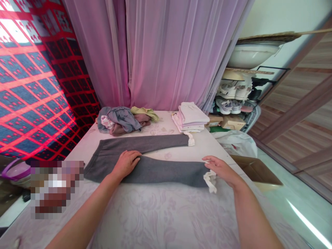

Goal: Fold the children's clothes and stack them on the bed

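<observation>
Dark grey trousers (166,171) lie spread sideways on the table, waistband at the left and both legs stretching right. White ruffled trim edges each leg end. My left hand (127,162) rests flat on the trousers near where the legs part, its fingers stretched out. At the near leg's hem, my right hand (220,169) is over the white ruffle (210,181), fingers extended and apart; the thumb's contact with the cloth is partly hidden. Neither hand grips anything.
Behind the trousers, a heap of crumpled clothes (124,119) lies left and a folded stack (192,116) right. A pink curtain (181,55) hangs at the back. Shoes (229,105) stand on a right-hand rack; an open cardboard box (255,169) sits beside the table (160,218).
</observation>
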The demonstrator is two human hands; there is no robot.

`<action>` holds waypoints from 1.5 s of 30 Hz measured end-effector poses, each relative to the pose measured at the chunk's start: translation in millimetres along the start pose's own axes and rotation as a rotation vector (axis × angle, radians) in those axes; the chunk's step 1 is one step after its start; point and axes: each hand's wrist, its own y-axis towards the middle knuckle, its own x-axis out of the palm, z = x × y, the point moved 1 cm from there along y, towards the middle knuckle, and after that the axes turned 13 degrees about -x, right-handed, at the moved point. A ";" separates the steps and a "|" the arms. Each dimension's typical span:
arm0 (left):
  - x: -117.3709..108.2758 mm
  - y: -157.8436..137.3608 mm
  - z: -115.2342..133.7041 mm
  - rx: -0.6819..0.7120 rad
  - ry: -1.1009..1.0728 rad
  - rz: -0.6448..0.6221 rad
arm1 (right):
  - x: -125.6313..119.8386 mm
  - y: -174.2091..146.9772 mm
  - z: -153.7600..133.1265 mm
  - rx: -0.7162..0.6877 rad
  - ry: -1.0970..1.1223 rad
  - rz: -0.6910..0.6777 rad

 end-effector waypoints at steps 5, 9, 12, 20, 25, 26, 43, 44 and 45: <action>8.8 1.9 7.9 -0.096 0.066 0.091 | 18.7 21.2 32.2 0.118 -0.214 0.104; 6.3 4.6 15.5 -0.143 0.084 0.096 | 13.3 14.9 31.6 0.140 -0.276 0.202; 3.5 10.2 17.1 -0.184 0.068 0.084 | -1.7 -2.2 21.5 0.229 -0.447 0.254; 8.8 12.5 17.2 -0.246 0.083 0.111 | 21.7 -26.5 6.7 0.072 -0.080 0.063; 12.1 7.1 15.1 -0.210 0.058 0.140 | 26.5 -17.6 6.3 0.001 0.023 0.470; 12.5 7.1 14.7 -0.207 0.054 0.140 | 25.9 -18.1 5.2 0.016 -0.005 0.461; -18.5 -67.3 -6.0 0.115 0.038 0.046 | 43.6 -5.0 10.7 -0.090 0.015 0.534; -18.3 -73.9 -8.5 0.130 0.070 0.024 | 43.5 -0.5 9.3 -0.090 0.034 0.549; -17.7 -77.8 -11.1 0.139 0.094 0.021 | 43.0 4.3 6.7 -0.085 0.044 0.568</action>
